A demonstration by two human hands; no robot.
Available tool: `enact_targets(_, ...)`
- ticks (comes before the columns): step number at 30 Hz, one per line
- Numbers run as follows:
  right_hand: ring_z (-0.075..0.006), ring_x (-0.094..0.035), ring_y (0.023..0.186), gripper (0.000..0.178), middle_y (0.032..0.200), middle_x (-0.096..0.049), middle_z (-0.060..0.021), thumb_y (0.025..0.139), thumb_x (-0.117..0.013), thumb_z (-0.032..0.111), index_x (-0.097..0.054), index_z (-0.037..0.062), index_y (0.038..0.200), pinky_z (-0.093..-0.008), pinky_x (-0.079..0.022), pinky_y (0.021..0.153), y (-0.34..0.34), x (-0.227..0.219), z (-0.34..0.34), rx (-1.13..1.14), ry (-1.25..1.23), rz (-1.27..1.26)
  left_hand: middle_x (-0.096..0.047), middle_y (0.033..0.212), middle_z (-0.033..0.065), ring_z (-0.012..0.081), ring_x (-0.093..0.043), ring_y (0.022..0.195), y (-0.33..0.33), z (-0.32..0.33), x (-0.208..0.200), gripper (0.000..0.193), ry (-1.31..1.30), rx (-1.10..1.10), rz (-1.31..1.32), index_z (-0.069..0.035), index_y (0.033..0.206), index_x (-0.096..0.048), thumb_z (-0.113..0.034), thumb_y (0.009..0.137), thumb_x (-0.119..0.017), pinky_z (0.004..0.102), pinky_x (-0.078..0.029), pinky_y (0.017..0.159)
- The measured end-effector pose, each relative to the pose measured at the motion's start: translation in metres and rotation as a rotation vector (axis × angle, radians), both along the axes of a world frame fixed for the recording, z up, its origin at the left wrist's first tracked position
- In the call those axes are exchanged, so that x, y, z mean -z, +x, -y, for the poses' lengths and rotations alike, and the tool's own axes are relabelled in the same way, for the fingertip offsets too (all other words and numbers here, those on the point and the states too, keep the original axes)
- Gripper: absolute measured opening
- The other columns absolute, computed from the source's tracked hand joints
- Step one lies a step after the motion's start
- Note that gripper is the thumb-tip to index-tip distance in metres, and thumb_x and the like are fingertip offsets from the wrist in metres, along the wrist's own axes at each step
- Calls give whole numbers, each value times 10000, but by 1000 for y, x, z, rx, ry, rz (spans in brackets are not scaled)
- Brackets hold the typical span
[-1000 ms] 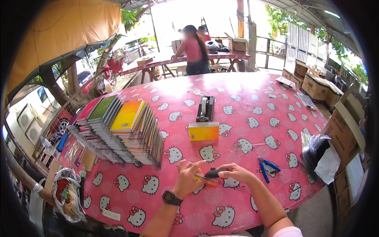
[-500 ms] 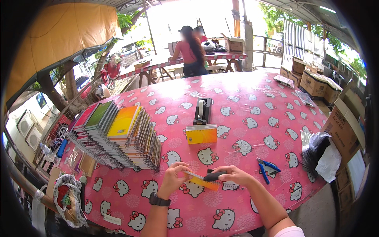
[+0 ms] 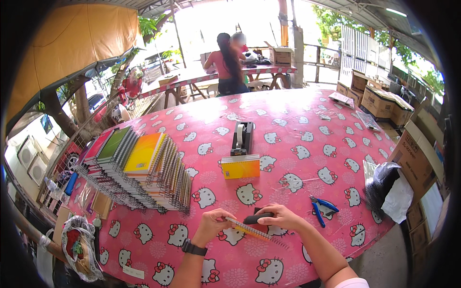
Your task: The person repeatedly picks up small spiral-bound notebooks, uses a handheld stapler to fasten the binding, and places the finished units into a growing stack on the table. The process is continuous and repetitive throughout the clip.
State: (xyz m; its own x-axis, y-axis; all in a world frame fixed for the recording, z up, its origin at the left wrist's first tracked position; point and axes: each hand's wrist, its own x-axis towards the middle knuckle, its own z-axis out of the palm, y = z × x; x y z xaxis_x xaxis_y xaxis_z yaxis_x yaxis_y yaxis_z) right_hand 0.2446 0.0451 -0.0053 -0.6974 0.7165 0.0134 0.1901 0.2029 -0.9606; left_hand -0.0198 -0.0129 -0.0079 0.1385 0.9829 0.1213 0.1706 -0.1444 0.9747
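Lower ctr. of frame: L grip pinches a notebook over the desk, coil jutting past one end; R grip clasps a black tool beside it. Step looks like coil work; next move prob. calls for holding pages steady.

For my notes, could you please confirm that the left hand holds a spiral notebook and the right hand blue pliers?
Not quite: the head view shows the right hand holding a black tool; the left hand does hold a spiral notebook.
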Motion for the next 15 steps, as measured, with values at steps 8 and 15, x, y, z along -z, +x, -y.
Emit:
enact_targets(8,-121,-507,798,416,950,-581,-34,849,-682,351,-643,38,1120,-264,-419,705,-8,-7,8,14,-50,-38,-689,836,45,63,-623,679,-3,0,2,245,-4,-11,-59,-14,961,-696,77,734,-703,186,-500,558)
enact_targets(15,-103,-500,803,417,883,-583,-20,861,-676,353,-633,45,1138,-255,-410,681,-7,-4,5,30,-154,-6,-700,893,52,64,-631,712,2,0,1,333,-31,15,4,-21,1050,-691,94,737,-683,186,-508,599)
